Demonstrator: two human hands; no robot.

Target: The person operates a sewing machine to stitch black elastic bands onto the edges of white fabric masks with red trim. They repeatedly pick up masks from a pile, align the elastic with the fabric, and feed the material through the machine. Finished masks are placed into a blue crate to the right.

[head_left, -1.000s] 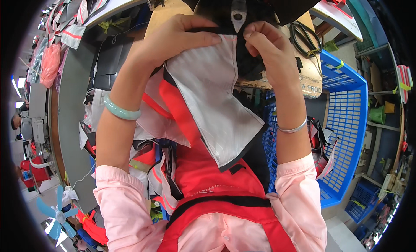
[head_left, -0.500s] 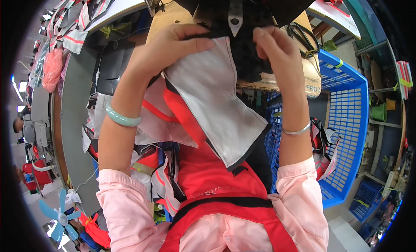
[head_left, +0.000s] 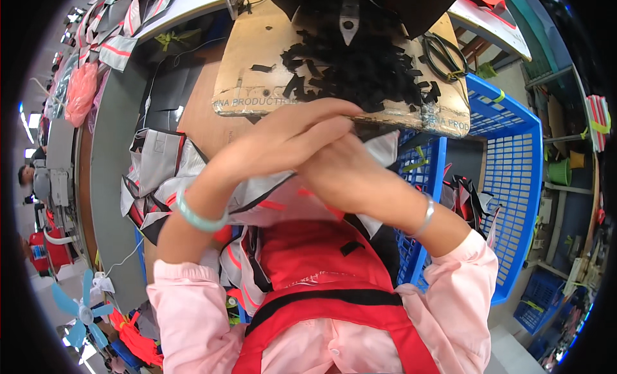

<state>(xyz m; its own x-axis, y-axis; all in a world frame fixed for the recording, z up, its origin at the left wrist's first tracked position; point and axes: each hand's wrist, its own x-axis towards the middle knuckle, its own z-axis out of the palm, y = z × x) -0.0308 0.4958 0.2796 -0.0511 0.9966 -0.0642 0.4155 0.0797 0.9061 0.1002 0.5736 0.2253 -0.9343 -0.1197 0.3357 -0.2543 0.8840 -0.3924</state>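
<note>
My left hand (head_left: 286, 139) and my right hand (head_left: 350, 174) are close together over my lap, the left lying across the right. Both press on a grey and white fabric piece with red trim (head_left: 276, 197), which is bunched under them. A corner of the same fabric (head_left: 385, 149) sticks out to the right of my hands. A teal bangle sits on my left wrist and a silver bangle on my right. Just beyond my fingers, a cardboard board (head_left: 257, 84) carries a heap of small black strips (head_left: 360, 65).
Black scissors (head_left: 443, 55) lie on the board's right end. A blue plastic crate (head_left: 508, 174) with dark fabric inside stands at my right. A stack of grey fabric pieces (head_left: 157, 174) lies at my left on the table. A small blue fan (head_left: 80, 306) is lower left.
My hands have come down from the machine at the top and met over my lap. The flat grey panel held up before is now bunched beneath them.
</note>
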